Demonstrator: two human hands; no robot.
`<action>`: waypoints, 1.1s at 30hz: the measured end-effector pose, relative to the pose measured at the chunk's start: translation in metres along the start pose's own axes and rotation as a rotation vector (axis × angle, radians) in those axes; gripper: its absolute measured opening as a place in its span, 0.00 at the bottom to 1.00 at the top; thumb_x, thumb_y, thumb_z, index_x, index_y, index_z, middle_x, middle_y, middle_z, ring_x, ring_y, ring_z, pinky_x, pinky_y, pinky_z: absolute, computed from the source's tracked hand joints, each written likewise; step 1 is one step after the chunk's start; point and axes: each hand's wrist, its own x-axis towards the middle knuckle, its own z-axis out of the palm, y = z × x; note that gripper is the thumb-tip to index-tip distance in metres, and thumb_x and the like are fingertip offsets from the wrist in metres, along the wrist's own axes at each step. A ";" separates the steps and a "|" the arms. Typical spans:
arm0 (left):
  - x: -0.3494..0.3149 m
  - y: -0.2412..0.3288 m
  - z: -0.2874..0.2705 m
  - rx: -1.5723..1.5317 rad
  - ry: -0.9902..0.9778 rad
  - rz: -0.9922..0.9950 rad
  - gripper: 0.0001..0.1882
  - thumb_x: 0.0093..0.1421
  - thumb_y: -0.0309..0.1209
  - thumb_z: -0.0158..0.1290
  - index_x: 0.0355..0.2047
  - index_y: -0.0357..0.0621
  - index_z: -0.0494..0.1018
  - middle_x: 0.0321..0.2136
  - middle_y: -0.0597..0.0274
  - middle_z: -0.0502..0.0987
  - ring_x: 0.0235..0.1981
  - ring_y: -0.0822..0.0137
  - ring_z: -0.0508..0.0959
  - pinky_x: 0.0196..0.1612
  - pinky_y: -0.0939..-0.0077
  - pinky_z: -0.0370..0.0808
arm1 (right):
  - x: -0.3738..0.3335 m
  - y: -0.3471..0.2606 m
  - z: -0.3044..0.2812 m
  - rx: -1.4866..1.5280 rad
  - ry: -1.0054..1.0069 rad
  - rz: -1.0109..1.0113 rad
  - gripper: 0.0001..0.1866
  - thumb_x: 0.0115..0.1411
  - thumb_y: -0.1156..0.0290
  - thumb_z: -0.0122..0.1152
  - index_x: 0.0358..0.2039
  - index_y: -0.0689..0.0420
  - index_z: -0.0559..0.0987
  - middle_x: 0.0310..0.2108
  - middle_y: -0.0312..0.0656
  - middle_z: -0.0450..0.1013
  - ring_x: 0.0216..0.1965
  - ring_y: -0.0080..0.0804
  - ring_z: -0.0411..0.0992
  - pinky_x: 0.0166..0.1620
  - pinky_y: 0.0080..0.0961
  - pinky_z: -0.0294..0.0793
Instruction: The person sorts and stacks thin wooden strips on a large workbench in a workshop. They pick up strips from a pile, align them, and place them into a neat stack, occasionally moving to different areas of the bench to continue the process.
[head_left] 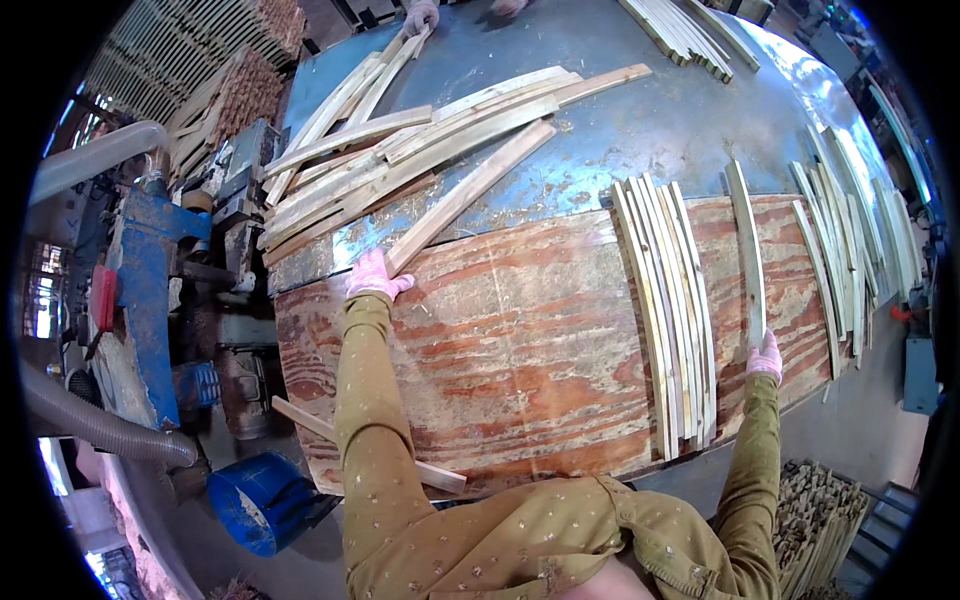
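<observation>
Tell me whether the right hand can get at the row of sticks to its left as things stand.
Probably yes: only bare board shows between the right hand and the row of sticks. It holds a single stick, though, so it would likely have to let go first.

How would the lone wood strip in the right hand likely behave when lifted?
The wood strip looks long and slender, so probably light, with slight flex. With the right hand at its near end, the far end may dip. Its straight, squared edges suggest sliding rather than rolling.
</observation>
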 end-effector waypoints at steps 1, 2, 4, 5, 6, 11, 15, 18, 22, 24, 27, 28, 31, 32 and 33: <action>0.001 0.002 -0.002 -0.005 0.019 0.005 0.39 0.44 0.48 0.66 0.54 0.44 0.66 0.51 0.46 0.71 0.48 0.51 0.74 0.51 0.60 0.72 | -0.005 0.004 -0.001 0.071 -0.005 0.006 0.30 0.59 0.73 0.58 0.63 0.54 0.62 0.53 0.48 0.70 0.50 0.35 0.71 0.53 0.30 0.69; 0.001 0.008 -0.002 -0.022 -0.106 0.039 0.38 0.46 0.47 0.65 0.54 0.43 0.66 0.47 0.46 0.73 0.45 0.52 0.75 0.48 0.60 0.74 | -0.007 0.006 -0.001 0.284 0.053 -0.063 0.28 0.58 0.78 0.56 0.60 0.60 0.64 0.51 0.46 0.71 0.48 0.32 0.71 0.52 0.27 0.69; -0.001 0.028 -0.004 -0.055 -0.352 0.102 0.35 0.48 0.45 0.63 0.53 0.41 0.67 0.41 0.47 0.76 0.37 0.53 0.78 0.43 0.62 0.77 | -0.014 0.001 -0.010 0.598 0.046 -0.147 0.28 0.58 0.78 0.57 0.59 0.62 0.65 0.50 0.45 0.71 0.47 0.31 0.71 0.52 0.26 0.69; -0.014 0.024 0.012 -0.406 -0.337 0.151 0.30 0.49 0.41 0.61 0.49 0.37 0.69 0.32 0.50 0.79 0.30 0.57 0.79 0.34 0.67 0.78 | -0.019 -0.015 -0.015 0.768 0.034 -0.196 0.27 0.58 0.78 0.57 0.59 0.63 0.65 0.50 0.44 0.71 0.47 0.31 0.71 0.52 0.26 0.69; -0.035 0.009 0.028 -0.679 -0.449 0.158 0.29 0.51 0.41 0.62 0.48 0.35 0.70 0.32 0.51 0.78 0.31 0.62 0.78 0.33 0.70 0.78 | -0.043 -0.069 -0.027 0.950 -0.078 -0.252 0.26 0.58 0.78 0.58 0.58 0.63 0.66 0.49 0.42 0.71 0.45 0.30 0.71 0.50 0.26 0.71; -0.176 0.076 0.022 -2.258 -1.546 -0.129 0.36 0.58 0.48 0.56 0.58 0.40 0.59 0.38 0.59 0.72 0.33 0.63 0.75 0.37 0.61 0.77 | -0.144 -0.188 0.008 1.134 -0.240 -0.153 0.23 0.57 0.79 0.61 0.53 0.54 0.67 0.42 0.36 0.70 0.39 0.24 0.71 0.40 0.21 0.75; -0.229 0.102 0.042 -2.381 -1.476 -0.132 0.34 0.60 0.50 0.53 0.59 0.41 0.59 0.37 0.58 0.73 0.34 0.62 0.75 0.39 0.60 0.76 | -0.198 -0.219 0.090 0.793 -0.358 -0.315 0.22 0.56 0.70 0.64 0.50 0.57 0.69 0.41 0.42 0.73 0.42 0.31 0.72 0.43 0.28 0.74; -0.257 0.115 0.057 -2.336 -1.386 -0.110 0.32 0.62 0.50 0.51 0.57 0.40 0.60 0.39 0.56 0.74 0.36 0.60 0.77 0.39 0.58 0.77 | -0.237 -0.234 0.112 0.705 -0.647 -0.233 0.26 0.56 0.63 0.64 0.52 0.60 0.68 0.44 0.47 0.74 0.45 0.37 0.72 0.48 0.32 0.72; -0.271 0.124 0.099 -1.741 -0.853 -0.027 0.22 0.64 0.44 0.50 0.47 0.36 0.72 0.36 0.58 0.78 0.35 0.65 0.80 0.42 0.70 0.77 | -0.271 -0.244 0.125 1.051 -0.856 -0.070 0.33 0.54 0.64 0.68 0.56 0.63 0.65 0.49 0.45 0.72 0.47 0.34 0.71 0.51 0.30 0.71; -0.272 0.122 0.115 -1.435 -0.748 0.013 0.24 0.64 0.47 0.50 0.47 0.37 0.72 0.38 0.61 0.79 0.35 0.70 0.79 0.41 0.72 0.77 | -0.278 -0.247 0.115 1.173 -0.965 0.001 0.33 0.51 0.70 0.71 0.55 0.62 0.66 0.47 0.43 0.73 0.46 0.32 0.72 0.50 0.29 0.72; -0.285 0.127 0.129 -1.803 -0.636 -0.244 0.25 0.63 0.50 0.50 0.47 0.39 0.71 0.34 0.63 0.78 0.31 0.69 0.78 0.38 0.71 0.77 | -0.265 -0.241 0.108 1.239 -1.057 0.028 0.32 0.49 0.75 0.72 0.54 0.62 0.67 0.45 0.42 0.74 0.44 0.30 0.73 0.50 0.28 0.72; -0.286 0.131 0.095 -1.845 -0.822 -0.483 0.35 0.60 0.62 0.45 0.47 0.40 0.71 0.29 0.63 0.77 0.26 0.65 0.77 0.32 0.68 0.77 | -0.256 -0.235 0.105 1.232 -1.048 0.014 0.32 0.48 0.76 0.72 0.53 0.62 0.68 0.44 0.41 0.74 0.44 0.30 0.73 0.50 0.28 0.72; -0.292 0.110 0.059 -2.435 -1.193 -0.378 0.47 0.54 0.74 0.32 0.47 0.39 0.70 0.21 0.60 0.75 0.20 0.62 0.74 0.23 0.66 0.72 | -0.251 -0.233 0.095 1.143 -0.999 -0.028 0.31 0.48 0.77 0.72 0.52 0.63 0.69 0.43 0.42 0.75 0.42 0.30 0.74 0.49 0.27 0.74; -0.296 0.111 0.046 -2.417 -1.087 -0.493 0.43 0.56 0.70 0.36 0.47 0.39 0.70 0.20 0.62 0.74 0.20 0.63 0.74 0.23 0.67 0.71 | -0.249 -0.230 0.097 1.096 -0.963 -0.040 0.31 0.47 0.77 0.72 0.52 0.62 0.69 0.43 0.42 0.75 0.42 0.30 0.74 0.49 0.27 0.74; -0.298 0.111 0.045 -2.391 -1.073 -0.501 0.43 0.57 0.70 0.36 0.47 0.40 0.70 0.20 0.62 0.74 0.20 0.63 0.74 0.24 0.67 0.71 | -0.247 -0.226 0.101 1.049 -0.926 -0.053 0.31 0.47 0.77 0.72 0.51 0.62 0.69 0.42 0.41 0.75 0.42 0.30 0.73 0.49 0.26 0.73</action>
